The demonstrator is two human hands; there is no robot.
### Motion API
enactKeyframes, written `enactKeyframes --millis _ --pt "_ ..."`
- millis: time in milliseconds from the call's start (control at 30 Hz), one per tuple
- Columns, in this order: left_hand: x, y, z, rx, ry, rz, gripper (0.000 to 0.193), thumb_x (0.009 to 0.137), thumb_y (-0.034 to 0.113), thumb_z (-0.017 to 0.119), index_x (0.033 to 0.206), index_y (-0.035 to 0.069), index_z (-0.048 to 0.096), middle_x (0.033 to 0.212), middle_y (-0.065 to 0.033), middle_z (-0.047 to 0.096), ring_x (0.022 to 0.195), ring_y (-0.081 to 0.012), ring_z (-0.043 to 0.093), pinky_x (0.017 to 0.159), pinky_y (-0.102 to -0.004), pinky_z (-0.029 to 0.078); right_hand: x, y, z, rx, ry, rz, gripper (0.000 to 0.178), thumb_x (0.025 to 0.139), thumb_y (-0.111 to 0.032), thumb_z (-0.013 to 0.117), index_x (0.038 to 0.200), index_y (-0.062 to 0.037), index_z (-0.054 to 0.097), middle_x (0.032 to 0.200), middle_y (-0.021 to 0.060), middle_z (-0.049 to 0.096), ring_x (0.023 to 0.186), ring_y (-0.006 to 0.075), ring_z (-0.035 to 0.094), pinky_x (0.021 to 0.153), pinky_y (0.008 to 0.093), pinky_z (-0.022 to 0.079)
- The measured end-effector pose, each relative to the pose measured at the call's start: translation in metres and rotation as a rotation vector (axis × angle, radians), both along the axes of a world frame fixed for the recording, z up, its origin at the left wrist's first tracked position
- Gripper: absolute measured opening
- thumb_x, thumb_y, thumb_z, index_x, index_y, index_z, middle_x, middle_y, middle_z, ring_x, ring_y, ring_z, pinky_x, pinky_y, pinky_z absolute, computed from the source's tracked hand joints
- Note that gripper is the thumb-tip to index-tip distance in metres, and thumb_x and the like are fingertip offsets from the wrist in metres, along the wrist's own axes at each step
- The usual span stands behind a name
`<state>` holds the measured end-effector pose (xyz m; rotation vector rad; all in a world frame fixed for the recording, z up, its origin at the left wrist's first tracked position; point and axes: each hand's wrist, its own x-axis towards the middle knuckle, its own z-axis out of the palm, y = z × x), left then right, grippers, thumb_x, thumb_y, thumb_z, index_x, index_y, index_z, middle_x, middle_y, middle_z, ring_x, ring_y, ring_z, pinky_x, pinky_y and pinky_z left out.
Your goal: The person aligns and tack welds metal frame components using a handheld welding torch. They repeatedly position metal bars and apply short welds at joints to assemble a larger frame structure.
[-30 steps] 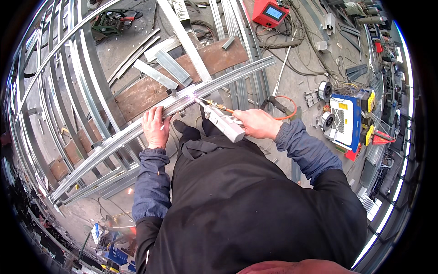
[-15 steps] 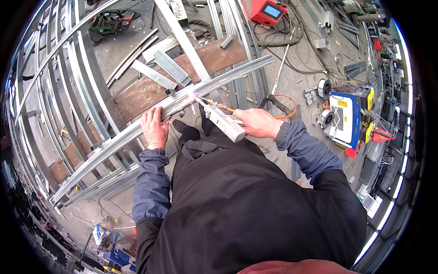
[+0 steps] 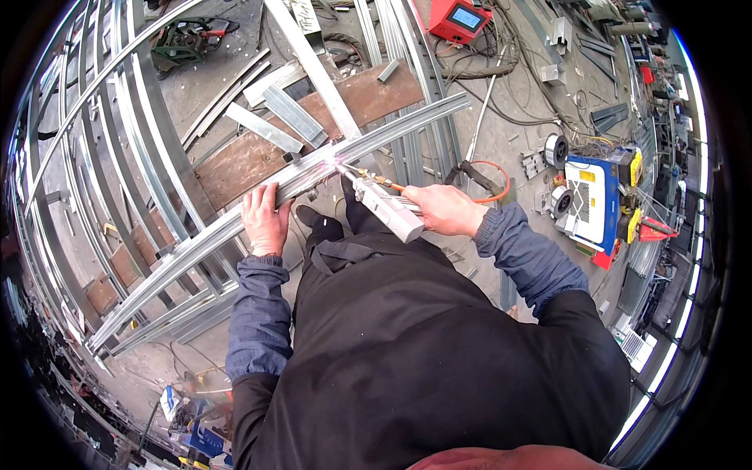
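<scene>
In my right hand (image 3: 445,210) is a grey welding gun (image 3: 389,215), its fingers wrapped round the rear part. The gun's narrow tip meets a long galvanized steel rail (image 3: 392,136), where a bright violet-white glow (image 3: 332,159) and small sparks show. A brass-coloured fitting and an orange hose run along the gun. To the left of the glow, my left hand (image 3: 266,223) grips the near edge of the rail, fingers bent over it and thumb beside them. Another steel bar (image 3: 321,82) meets the rail from the far side close to the glow.
A metal frame (image 3: 149,149) of long profiles fills the left. Short channel pieces (image 3: 294,116) lie on a rusty plate (image 3: 368,94). A red box with a screen (image 3: 460,21) stands far off; a blue-and-white wire feeder (image 3: 593,200) with spools stands right. Cables (image 3: 540,117) cross the floor.
The gun's tip and glow have shifted very slightly left along the rail, and more sparks show below. My left hand keeps its place.
</scene>
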<state>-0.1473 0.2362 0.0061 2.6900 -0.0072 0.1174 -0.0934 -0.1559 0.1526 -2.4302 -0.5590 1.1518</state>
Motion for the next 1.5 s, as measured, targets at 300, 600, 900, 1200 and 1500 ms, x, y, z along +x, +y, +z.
enactKeyframes --millis 300,600,900,1200,1500 --pt "0.002 0.001 0.004 -0.015 -0.001 -0.006 0.053 0.083 0.03 0.094 0.129 0.01 0.075 0.121 -0.0095 0.072 0.117 -0.0353 0.065 0.104 -0.0483 0.051 -0.001 0.001 0.003 -0.007 0.004 -0.011 0.038 0.104 -0.036 0.073 0.121 -0.0053 0.059 0.106 0.0265 0.078 0.105 0.0512 0.075 0.088 0.0605 0.059" --pt "0.002 0.001 0.007 -0.012 0.012 -0.017 0.053 0.084 0.03 0.094 0.13 0.01 0.075 0.119 -0.0101 0.071 0.117 -0.036 0.064 0.102 -0.0486 0.051 -0.001 0.003 0.01 -0.029 -0.004 -0.003 0.034 0.102 -0.023 0.071 0.131 -0.0073 0.063 0.108 0.0245 0.078 0.104 0.0489 0.075 0.088 0.0586 0.059" --pt "0.001 0.003 0.005 -0.009 0.0 -0.027 0.053 0.084 0.029 0.093 0.13 0.011 0.074 0.119 -0.0099 0.071 0.116 -0.0361 0.064 0.102 -0.049 0.051 -0.008 0.006 0.009 -0.012 -0.017 -0.027 0.037 0.103 -0.025 0.071 0.134 -0.0078 0.062 0.11 0.0249 0.078 0.105 0.0493 0.075 0.088 0.0585 0.058" --pt "0.0 0.002 0.001 0.006 0.025 -0.023 0.054 0.085 0.03 0.091 0.133 0.015 0.073 0.122 -0.0071 0.069 0.119 -0.0331 0.063 0.104 -0.0484 0.049 0.001 -0.006 0.053 0.049 0.099 -0.086 0.044 0.104 -0.024 0.072 0.143 -0.0079 0.06 0.114 0.0268 0.078 0.108 0.0501 0.074 0.09 0.0572 0.058" --pt "0.006 -0.006 0.015 -0.036 0.078 0.059 0.056 0.08 0.024 0.094 0.131 0.013 0.075 0.125 -0.0091 0.071 0.122 -0.0361 0.064 0.107 -0.0501 0.051 0.114 0.01 0.073 0.153 0.689 -0.201 0.042 0.108 -0.027 0.079 0.143 -0.0057 0.068 0.094 0.0027 0.072 0.078 0.0122 0.067 0.069 0.0332 0.058"
